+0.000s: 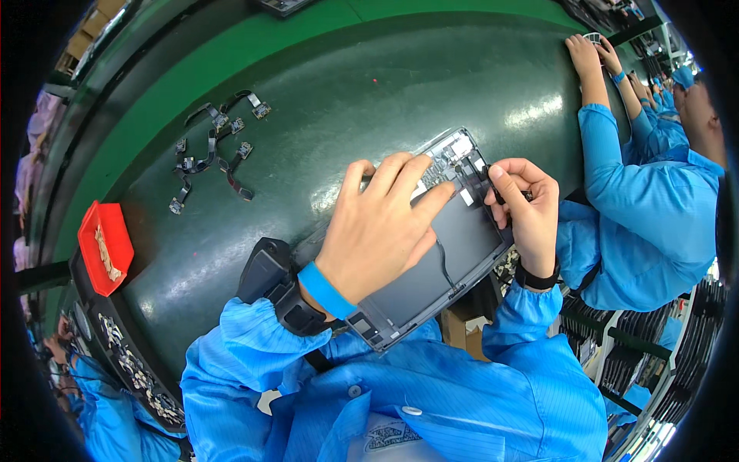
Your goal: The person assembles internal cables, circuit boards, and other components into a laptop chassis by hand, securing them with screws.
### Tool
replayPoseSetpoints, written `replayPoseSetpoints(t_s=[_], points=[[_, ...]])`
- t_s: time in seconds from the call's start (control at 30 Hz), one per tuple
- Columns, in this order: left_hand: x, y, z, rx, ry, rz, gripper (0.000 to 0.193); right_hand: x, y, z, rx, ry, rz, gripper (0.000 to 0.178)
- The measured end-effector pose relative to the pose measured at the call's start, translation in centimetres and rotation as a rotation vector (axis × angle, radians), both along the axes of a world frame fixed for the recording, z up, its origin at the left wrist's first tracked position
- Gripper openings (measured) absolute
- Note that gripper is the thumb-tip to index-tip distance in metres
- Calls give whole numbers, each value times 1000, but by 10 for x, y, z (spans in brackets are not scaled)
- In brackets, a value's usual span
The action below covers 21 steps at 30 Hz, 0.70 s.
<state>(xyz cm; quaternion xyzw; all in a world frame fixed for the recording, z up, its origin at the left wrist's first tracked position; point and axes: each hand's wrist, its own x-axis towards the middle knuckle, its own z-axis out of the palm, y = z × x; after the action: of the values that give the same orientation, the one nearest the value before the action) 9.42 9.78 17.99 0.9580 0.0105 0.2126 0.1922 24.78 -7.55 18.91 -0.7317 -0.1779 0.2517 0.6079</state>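
Note:
An opened grey tablet housing (408,296) lies tilted across the front edge of the table, its circuit board (443,165) bare at the far end. My left hand (385,219) reaches over the housing with its fingers spread, fingertips at the board. At the housing's right edge my right hand (531,204) is closed, thumb and forefinger pinching a small black part (488,172), mostly hidden by the fingers. A thin black cable (445,266) runs along the inside of the housing.
Several small modules on dark flex cables (209,150) lie at the table's far left. A red tray (123,235) with pale scraps stands nearer, above a black bin of small parts (131,362). To my right a co-worker in blue (647,208) works at the same green table (308,92).

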Motion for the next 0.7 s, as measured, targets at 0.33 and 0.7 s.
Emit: replayPoseSetpoints(t_s=[0.33,0.7], points=[[9,-2,-5,18,26,4,47,-2,2,0,-14,5,-4,18],[10,2,-10,15,-38,23,45,-15,18,4,-175,-88,37,15]])
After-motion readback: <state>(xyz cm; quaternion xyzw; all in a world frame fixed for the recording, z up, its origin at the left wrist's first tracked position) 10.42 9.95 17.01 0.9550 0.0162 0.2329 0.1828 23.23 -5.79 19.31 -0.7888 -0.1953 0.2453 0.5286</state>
